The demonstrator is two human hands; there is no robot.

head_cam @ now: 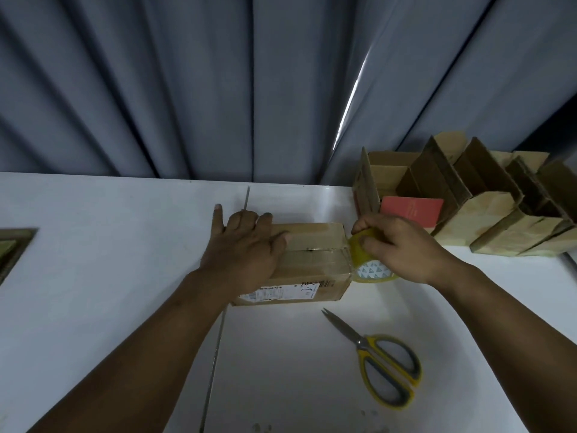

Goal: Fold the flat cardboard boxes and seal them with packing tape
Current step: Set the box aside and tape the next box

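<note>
A small brown cardboard box [312,264] lies on the white table [109,245], flaps closed, with clear tape stretched along its top seam. My left hand [246,248] presses flat on the box's left end, fingers spread. My right hand [402,245] grips a roll of yellowish packing tape [370,267] at the box's right edge, and the tape strip runs from the roll onto the box. A printed label shows on the box's near side.
Yellow-handled scissors [381,364] lie closed on the table in front of the box. Several folded open boxes [487,198] stand at the back right beside a red card [412,210]. A grey curtain [218,89] hangs behind the table. A flat cardboard piece [12,251] pokes in at the left edge.
</note>
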